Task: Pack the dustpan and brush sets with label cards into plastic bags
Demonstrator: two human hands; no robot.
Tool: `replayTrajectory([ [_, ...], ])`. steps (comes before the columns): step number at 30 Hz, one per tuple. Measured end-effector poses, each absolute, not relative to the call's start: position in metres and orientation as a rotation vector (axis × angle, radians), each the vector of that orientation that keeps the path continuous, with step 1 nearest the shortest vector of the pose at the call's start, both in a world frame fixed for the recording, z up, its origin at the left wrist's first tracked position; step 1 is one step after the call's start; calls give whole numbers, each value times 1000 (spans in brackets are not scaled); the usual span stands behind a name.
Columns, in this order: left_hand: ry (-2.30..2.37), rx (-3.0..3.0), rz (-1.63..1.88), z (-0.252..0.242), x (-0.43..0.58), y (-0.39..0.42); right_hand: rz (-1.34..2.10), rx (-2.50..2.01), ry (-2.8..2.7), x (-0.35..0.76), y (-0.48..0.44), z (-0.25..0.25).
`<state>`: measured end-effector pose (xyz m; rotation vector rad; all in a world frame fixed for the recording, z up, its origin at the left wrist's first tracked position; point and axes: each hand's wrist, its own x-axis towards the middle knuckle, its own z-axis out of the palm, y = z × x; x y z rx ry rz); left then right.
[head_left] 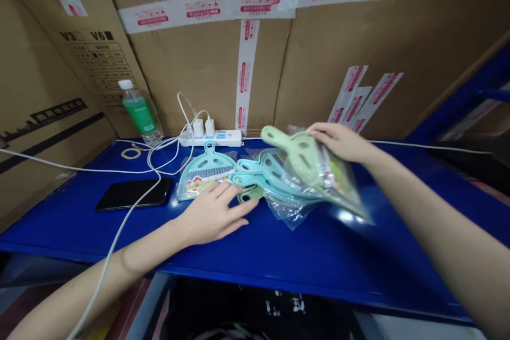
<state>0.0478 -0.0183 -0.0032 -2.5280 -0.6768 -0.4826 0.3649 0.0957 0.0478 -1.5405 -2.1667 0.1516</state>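
My right hand (338, 139) is closed on a green mini dustpan set in a clear plastic bag (314, 170), lifting it tilted over a pile of similar teal bagged sets (266, 178) on the blue shelf (279, 255). The raised bag is blurred by motion. My left hand (213, 212) lies flat with fingers stretched out on the shelf, fingertips touching a teal set (205, 172) and the handles of the pile.
A black phone (133, 194) lies at the left with a white cable across it. A white power strip (211, 137) with two chargers sits at the back, beside a green-labelled bottle (139, 114) and a bead bracelet (130, 153). Taped cardboard boxes (338, 48) wall in the back.
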Motion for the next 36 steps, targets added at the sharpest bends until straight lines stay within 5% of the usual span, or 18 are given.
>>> replayTrajectory([
  [14, -744, -2541, -304, -23, 50, -7, 460, -1333, -2422, 319, 61, 29],
  [36, -947, -2612, -450, -21, 41, -9, 254, -1108, -2446, 314, 30, 9],
])
